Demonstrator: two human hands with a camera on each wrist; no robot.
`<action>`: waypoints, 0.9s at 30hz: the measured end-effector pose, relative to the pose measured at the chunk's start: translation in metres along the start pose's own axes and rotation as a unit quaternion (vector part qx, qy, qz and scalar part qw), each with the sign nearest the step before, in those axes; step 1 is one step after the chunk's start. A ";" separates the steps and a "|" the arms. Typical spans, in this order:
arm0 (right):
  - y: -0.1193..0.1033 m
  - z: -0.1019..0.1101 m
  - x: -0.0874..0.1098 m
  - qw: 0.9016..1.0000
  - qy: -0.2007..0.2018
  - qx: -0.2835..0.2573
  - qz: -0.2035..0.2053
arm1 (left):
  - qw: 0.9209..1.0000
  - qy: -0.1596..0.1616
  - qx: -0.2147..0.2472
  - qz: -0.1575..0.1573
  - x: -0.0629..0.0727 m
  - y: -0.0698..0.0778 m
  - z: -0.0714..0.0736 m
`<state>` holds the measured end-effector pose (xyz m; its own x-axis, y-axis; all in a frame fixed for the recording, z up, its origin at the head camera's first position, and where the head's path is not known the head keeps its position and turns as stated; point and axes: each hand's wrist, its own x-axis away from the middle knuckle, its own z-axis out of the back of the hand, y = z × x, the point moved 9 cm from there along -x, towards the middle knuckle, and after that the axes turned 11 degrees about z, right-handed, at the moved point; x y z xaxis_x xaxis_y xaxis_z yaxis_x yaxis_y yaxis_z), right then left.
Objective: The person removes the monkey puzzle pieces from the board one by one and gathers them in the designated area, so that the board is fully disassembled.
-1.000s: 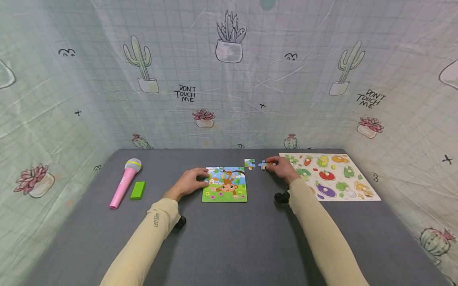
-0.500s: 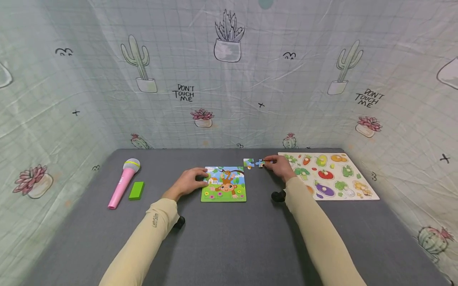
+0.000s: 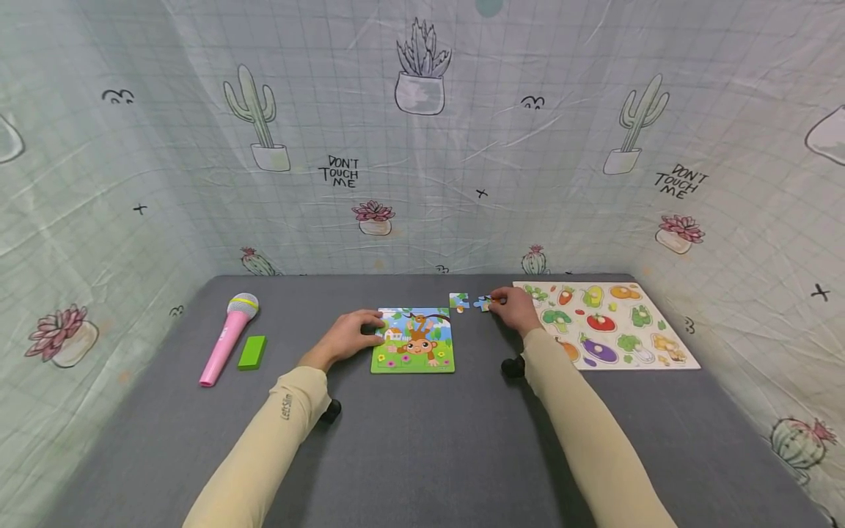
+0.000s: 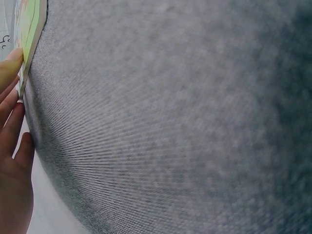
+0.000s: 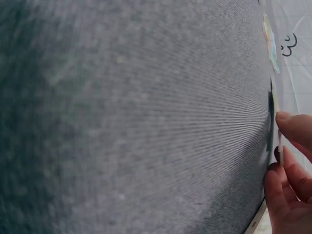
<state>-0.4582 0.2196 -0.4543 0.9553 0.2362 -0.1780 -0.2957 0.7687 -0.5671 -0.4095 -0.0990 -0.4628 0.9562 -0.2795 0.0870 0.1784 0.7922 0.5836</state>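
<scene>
The left hand [image 3: 348,337] rests at the left edge of a square monkey puzzle board [image 3: 413,341], its thumb and fingertips touching the border. In the left wrist view the thumb [image 4: 10,66] lies on the board's face. Farther right, the right hand [image 3: 516,308] pinches a small blue jigsaw piece [image 3: 483,303] between thumb and fingers, close above or on the table; the fingers partly cover it. The right wrist view shows that piece [image 5: 280,151] edge-on. A second jigsaw piece [image 3: 458,300] lies just left of it, beyond the board's upper right corner.
A white vegetable puzzle board [image 3: 620,326] lies at the right, partly behind the right forearm. To the left are a pink toy microphone [image 3: 227,341] and a green block [image 3: 252,353] on the grey table [image 3: 422,440]. Patterned cloth walls [image 3: 422,147] surround the table.
The right hand has shifted slightly left with the jigsaw piece, which has turned a little in its fingers. The left hand and the monkey board stay in place.
</scene>
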 end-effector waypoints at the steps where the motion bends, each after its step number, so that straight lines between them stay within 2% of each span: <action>1: 0.000 -0.001 0.000 1.000 -0.006 -0.002 -0.002 | 1.000 0.000 0.000 0.000 0.000 0.000 0.000; 8: 0.001 -0.003 0.000 0.999 -0.038 -0.008 0.003 | 1.000 -0.002 0.003 0.007 0.001 0.000 0.000; 17: 0.000 -0.006 -0.003 1.000 -0.019 0.001 0.014 | 1.000 -0.003 -0.004 0.001 0.001 0.001 0.000; 27: 0.002 -0.010 -0.006 1.000 -0.014 -0.004 0.005 | 1.000 0.000 0.001 -0.002 0.001 0.000 0.000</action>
<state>-0.4649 0.2134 -0.4621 0.9519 0.2606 -0.1612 -0.3053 0.7612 -0.5721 -0.4085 -0.0993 -0.4629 0.9552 -0.2834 0.0851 0.1822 0.7901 0.5853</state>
